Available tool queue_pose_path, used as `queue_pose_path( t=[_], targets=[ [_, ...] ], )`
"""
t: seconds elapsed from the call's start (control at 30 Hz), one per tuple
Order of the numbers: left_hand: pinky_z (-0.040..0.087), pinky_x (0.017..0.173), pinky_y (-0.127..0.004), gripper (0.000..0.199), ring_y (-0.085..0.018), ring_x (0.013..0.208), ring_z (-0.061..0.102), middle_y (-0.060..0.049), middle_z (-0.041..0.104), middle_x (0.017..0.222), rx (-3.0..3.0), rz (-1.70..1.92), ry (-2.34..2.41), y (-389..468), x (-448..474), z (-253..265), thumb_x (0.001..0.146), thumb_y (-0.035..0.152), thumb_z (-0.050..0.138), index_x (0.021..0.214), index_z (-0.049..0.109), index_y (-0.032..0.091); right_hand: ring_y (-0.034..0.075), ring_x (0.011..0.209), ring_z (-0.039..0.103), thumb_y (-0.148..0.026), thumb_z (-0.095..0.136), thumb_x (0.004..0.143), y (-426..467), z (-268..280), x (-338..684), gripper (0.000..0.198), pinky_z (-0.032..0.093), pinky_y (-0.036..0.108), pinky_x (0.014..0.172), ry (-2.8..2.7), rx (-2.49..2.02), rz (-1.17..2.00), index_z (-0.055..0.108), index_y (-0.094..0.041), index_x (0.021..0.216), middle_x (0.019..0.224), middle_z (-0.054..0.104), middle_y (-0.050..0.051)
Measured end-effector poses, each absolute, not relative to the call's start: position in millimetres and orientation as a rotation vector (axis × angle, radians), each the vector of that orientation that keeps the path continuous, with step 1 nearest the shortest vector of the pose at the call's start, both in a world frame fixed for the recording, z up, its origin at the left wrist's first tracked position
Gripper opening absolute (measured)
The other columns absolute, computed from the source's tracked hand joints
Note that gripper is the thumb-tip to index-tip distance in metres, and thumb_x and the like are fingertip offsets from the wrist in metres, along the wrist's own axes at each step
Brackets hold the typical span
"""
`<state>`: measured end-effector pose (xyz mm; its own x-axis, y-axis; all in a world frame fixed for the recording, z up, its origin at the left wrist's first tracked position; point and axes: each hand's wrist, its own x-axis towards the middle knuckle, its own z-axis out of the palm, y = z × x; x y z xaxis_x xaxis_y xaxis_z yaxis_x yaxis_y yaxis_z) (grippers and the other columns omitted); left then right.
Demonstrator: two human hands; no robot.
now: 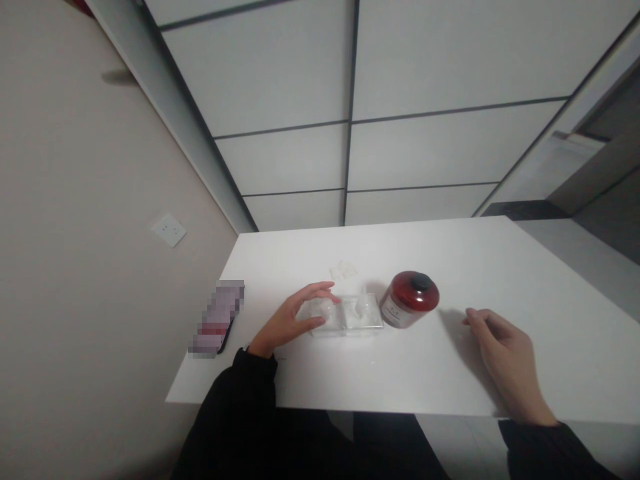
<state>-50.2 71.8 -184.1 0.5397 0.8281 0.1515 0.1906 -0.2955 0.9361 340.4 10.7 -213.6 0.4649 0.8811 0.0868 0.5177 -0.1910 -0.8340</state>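
Observation:
A clear plastic box with two compartments lies on the table, and whitish contents show through it. Over its left half is my left hand, thumb and fingers spread apart; whether it touches the box I cannot tell. Just right of the box stands a red see-through bottle with a black cap and a pale label. Farther right, my right hand is raised over the table, fingers curled and pressed against the thumb. Anything within that pinch is hidden or too small to name.
Behind the box, small pale scraps lie on the white table. A phone-like object, its face blurred out, rests at the left edge. A wall with a socket borders the left side, and panelled doors stand behind.

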Motion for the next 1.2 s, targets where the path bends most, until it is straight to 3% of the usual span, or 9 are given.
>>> queue_pose_path(
  t=[0.2, 0.47, 0.87, 1.03, 1.2],
  targets=[
    [0.037, 0.124, -0.047, 0.066, -0.027, 0.131, 0.059, -0.006, 0.066, 0.129, 1.800, 0.869, 0.898, 74.0, -51.2, -188.0, 0.089, 0.045, 0.082, 0.149, 0.057, 0.030, 0.018, 0.056, 0.043, -0.083, 0.054, 0.079, 9.2, -210.0, 337.7, 0.063, 0.033, 0.032, 0.059, -1.164, -1.875, 0.549, 0.063, -0.022, 0.070, 0.054, 0.044, -0.001],
    [0.032, 0.127, -0.050, 0.069, -0.028, 0.134, 0.059, -0.007, 0.072, 0.123, 1.786, 0.851, 0.871, 72.8, -47.9, -184.9, 0.089, 0.044, 0.083, 0.150, 0.054, 0.028, 0.017, 0.056, 0.043, -0.086, 0.055, 0.080, 8.8, -209.6, 337.8, 0.066, 0.032, 0.033, 0.058, -1.177, -1.870, 0.546, 0.064, -0.021, 0.071, 0.054, 0.044, -0.001],
    [0.032, 0.129, -0.047, 0.071, -0.027, 0.141, 0.053, -0.009, 0.061, 0.139, 1.774, 0.896, 0.939, 74.9, -54.3, -193.7, 0.091, 0.040, 0.080, 0.155, 0.050, 0.031, 0.017, 0.056, 0.042, -0.088, 0.054, 0.080, 8.2, -207.2, 336.4, 0.068, 0.032, 0.032, 0.057, -1.176, -1.863, 0.543, 0.063, -0.021, 0.070, 0.054, 0.045, -0.001],
    [0.030, 0.130, -0.050, 0.072, -0.025, 0.134, 0.058, -0.006, 0.066, 0.124, 1.778, 0.893, 0.894, 75.3, -56.1, -194.3, 0.095, 0.039, 0.077, 0.158, 0.044, 0.029, 0.017, 0.055, 0.042, -0.089, 0.055, 0.078, 8.1, -209.0, 337.6, 0.069, 0.030, 0.032, 0.057, -1.162, -1.869, 0.560, 0.063, -0.021, 0.070, 0.054, 0.044, -0.001],
    [0.030, 0.129, -0.051, 0.074, -0.026, 0.134, 0.058, -0.006, 0.071, 0.122, 1.777, 0.880, 0.864, 74.0, -52.9, -187.8, 0.093, 0.041, 0.078, 0.158, 0.044, 0.029, 0.016, 0.056, 0.042, -0.089, 0.055, 0.078, 7.8, -210.1, 337.6, 0.069, 0.031, 0.032, 0.057, -1.162, -1.872, 0.549, 0.063, -0.021, 0.071, 0.057, 0.046, -0.001]
  ],
)
